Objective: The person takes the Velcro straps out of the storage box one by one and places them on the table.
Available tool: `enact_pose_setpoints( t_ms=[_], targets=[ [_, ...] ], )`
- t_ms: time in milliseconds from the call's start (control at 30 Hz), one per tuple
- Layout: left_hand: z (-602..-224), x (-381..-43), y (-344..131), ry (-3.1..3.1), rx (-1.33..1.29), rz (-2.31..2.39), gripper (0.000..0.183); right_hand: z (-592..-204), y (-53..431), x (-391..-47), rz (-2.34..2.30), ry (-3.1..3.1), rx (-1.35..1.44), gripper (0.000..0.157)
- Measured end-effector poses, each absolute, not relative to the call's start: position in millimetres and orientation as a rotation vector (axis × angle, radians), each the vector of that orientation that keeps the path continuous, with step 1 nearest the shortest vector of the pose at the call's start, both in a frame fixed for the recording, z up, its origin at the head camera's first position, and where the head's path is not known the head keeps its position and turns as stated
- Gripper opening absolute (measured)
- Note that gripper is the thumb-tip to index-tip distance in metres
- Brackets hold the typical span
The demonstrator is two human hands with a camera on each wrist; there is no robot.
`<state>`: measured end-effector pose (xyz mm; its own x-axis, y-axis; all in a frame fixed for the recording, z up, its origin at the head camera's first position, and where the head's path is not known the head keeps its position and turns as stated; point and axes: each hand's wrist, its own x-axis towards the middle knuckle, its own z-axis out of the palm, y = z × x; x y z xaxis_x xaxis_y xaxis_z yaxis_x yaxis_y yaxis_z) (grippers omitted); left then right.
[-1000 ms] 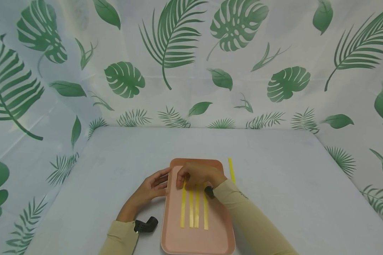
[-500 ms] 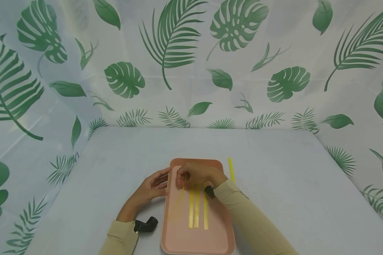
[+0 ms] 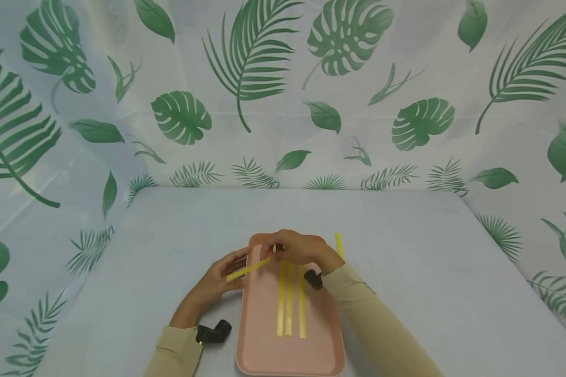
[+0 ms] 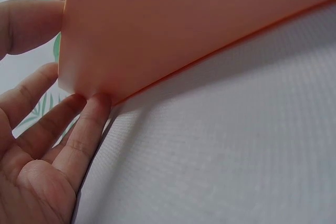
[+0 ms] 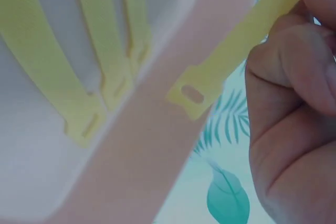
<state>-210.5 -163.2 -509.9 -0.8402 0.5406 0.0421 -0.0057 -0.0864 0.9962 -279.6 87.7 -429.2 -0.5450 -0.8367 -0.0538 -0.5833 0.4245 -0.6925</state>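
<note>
Where the right hand (image 3: 294, 247) is bent over the far part of the pink tray (image 3: 290, 360), its grip is closed in a pinch, thumb and fingers together on one yellow slotted strap (image 3: 250, 269). Seen from the head, that strap slants from the fingertips down to the left, over the tray's left rim, and its end overlaps the left hand (image 3: 219, 280); whether it touches that hand I cannot tell. The right wrist view shows its other end, with an oval slot, sticking out of the pinch above the tray's pink rim.

The left hand's grip is loose, its fingers mostly extended and spread, with fingertips against the tray's left side; it is not curled round anything. From the left wrist, some fingertips meet the lower edge of that side, close to the white-clothed table (image 3: 420, 262).

Three yellow straps (image 3: 289, 303) lie lengthwise on the tray's floor, side by side, their slotted ends toward the far rim and partly hidden by the right hand. Another yellow strap (image 3: 339, 244) lies on the table just beside the tray's right side, partly covered by the right forearm. Behind everything hangs a leaf-printed sheet (image 3: 283, 118).
</note>
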Motion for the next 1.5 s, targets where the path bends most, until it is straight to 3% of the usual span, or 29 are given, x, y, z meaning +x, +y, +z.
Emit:
enact_pose_setpoints(
  t_ms=[400, 700, 1167, 1500],
  targets=[
    [-509, -211, -161, 1.752, 0.611, 2.033, 0.075, -412, 106, -274, -1.173, 2.311, -1.197, 0.008],
    [-510, -211, -159, 1.773, 0.636, 2.031, 0.074, -406, 121, -269, -1.386, 2.346, -1.088, 0.012],
    [-510, -210, -159, 1.754, 0.651, 2.044, 0.076, -404, 141, -265, -1.63, 2.313, -0.925, 0.005],
    [-510, -208, -162, 1.768, 0.65, 2.035, 0.076, -402, 157, -260, -1.683, 2.341, -0.869, 0.024]
  ],
)
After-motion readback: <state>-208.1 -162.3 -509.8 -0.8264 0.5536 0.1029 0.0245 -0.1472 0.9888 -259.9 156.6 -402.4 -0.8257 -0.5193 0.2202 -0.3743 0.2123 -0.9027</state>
